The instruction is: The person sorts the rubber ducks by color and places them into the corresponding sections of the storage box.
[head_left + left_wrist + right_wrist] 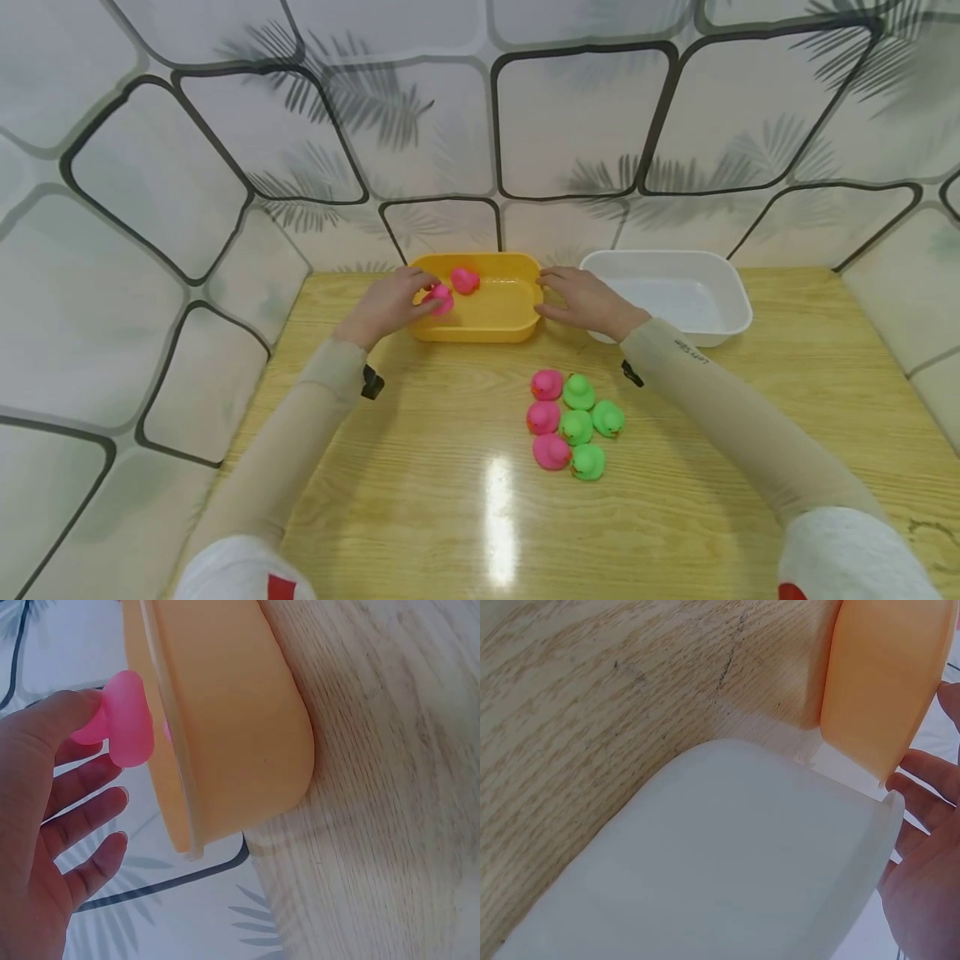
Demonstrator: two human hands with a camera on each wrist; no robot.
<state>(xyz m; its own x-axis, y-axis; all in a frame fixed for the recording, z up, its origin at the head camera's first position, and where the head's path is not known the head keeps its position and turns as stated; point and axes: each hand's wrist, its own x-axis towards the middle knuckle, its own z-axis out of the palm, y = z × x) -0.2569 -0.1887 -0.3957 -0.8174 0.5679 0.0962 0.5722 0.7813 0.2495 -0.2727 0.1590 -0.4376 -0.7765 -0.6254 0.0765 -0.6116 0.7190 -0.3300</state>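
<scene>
A pink rubber duck (129, 720) is pinched between the thumb and index finger of my left hand (390, 304), at the left end of the yellow tub (476, 333); the other fingers spread loosely. In the left wrist view the duck is level with the tub's rim. Another pink rubber duck (465, 281) lies inside the tub. My right hand (588, 302) rests its fairly straight fingertips on the tub's right rim and holds no duck. Between the tubs, that hand partly covers the left edge of a white tub (701, 337).
On the wooden table (420, 492), in front of the tubs, sit three pink ducks (543, 417) in a column beside several green ducks (577, 427). A patterned wall (577, 125) stands right behind the tubs, and another wall (90, 300) borders the left side.
</scene>
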